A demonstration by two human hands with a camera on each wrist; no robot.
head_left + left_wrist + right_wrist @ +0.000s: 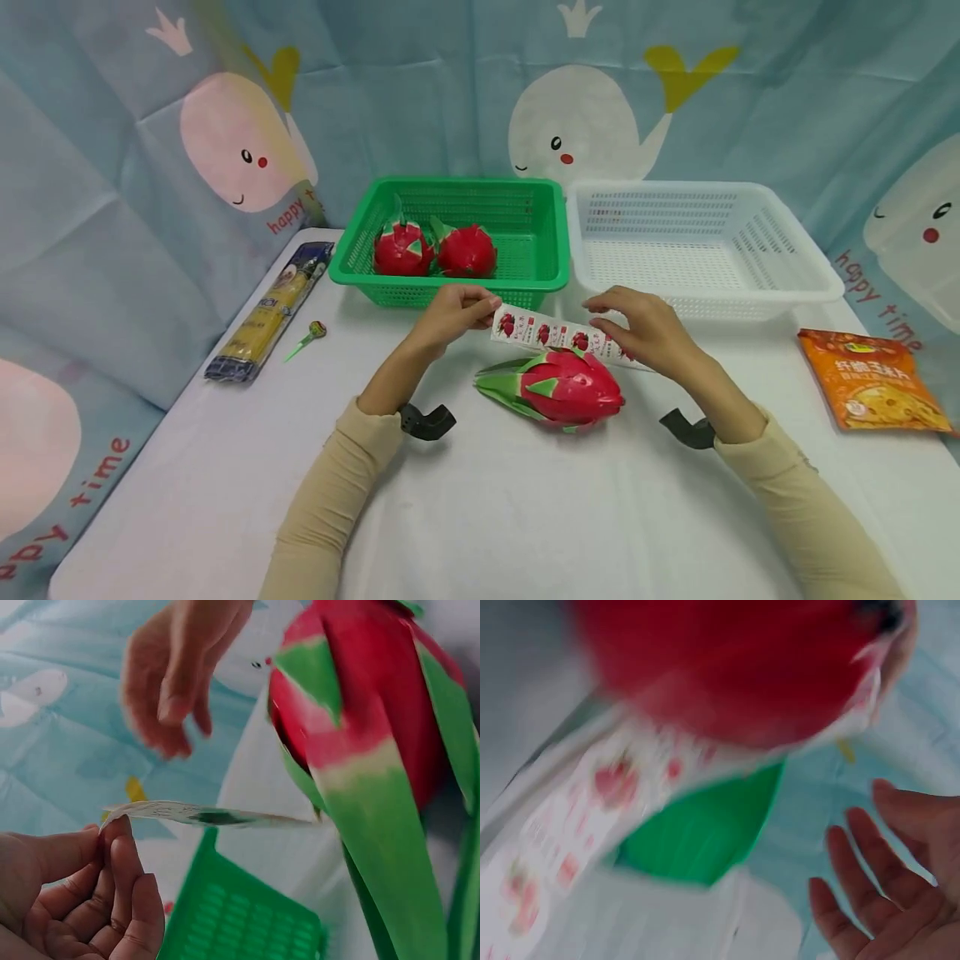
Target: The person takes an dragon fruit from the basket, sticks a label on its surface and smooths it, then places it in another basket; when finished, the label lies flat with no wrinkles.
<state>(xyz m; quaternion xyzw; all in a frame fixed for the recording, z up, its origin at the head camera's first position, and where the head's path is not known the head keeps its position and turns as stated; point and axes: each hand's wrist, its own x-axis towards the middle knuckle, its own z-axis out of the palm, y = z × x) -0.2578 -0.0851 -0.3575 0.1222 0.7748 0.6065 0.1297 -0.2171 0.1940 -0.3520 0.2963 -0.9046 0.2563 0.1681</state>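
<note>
Blue curtain [435,108]: whale print; hangs along the back and sides.
White table [540,517]: bears every item below.
White basket [660,258]: far side, right of centre; perforated walls.
Green basket [420,284]: far side, directly left of the white basket; two red fruits [467,252] inside, left part.
Orange bag [873,379]: lying near the right edge.
Yellow pack [270,312]: lying near the left edge.
Dragon fruit [577,387]: on its side, near centre, green leaves pointing left.
Left hand [453,317]: thumb and forefinger pinch the left end of the sticker strip [561,334].
Right hand [648,329]: fingers apart and loosely bent, gripping nothing; near the strip's right part.
Sticker strip: fruit-printed; between the hands, beyond the dragon fruit; contact with that fruit cannot be determined.
Lollipop [318,329]: green stick; just right of the yellow pack.
</note>
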